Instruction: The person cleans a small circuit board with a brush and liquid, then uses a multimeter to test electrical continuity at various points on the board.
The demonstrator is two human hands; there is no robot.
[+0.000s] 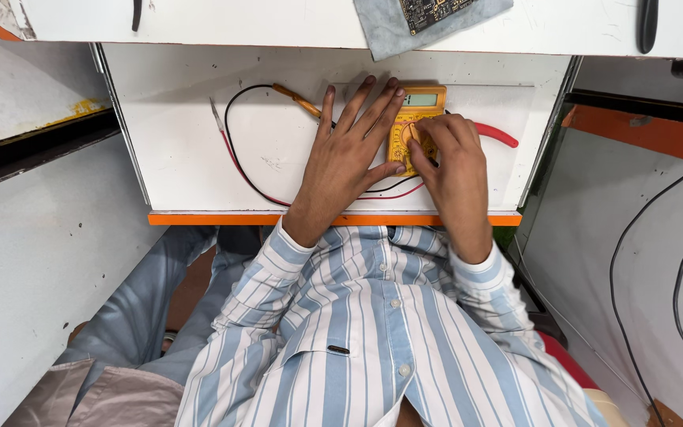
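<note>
yellow meter (413, 119) lies flat on the white pull-out shelf (175, 158), near its far edge, with both hands on it. left hand (349, 150) reaches forward from the striped sleeve (278, 269), palm down, fingers (373, 107) long and spread a little, lying flat over the meter's left side and holding it down. right hand (452, 166) comes in from the right with the wrist bent inward, fingers curled and pinched narrow on the round dial at the meter's middle. red and black wires (235, 158) loop across the shelf to the left, and an orange-handled probe (298, 99) lies just beside the left hand. a circuit board on grey cloth (428, 20) sits on the desk above.
</note>
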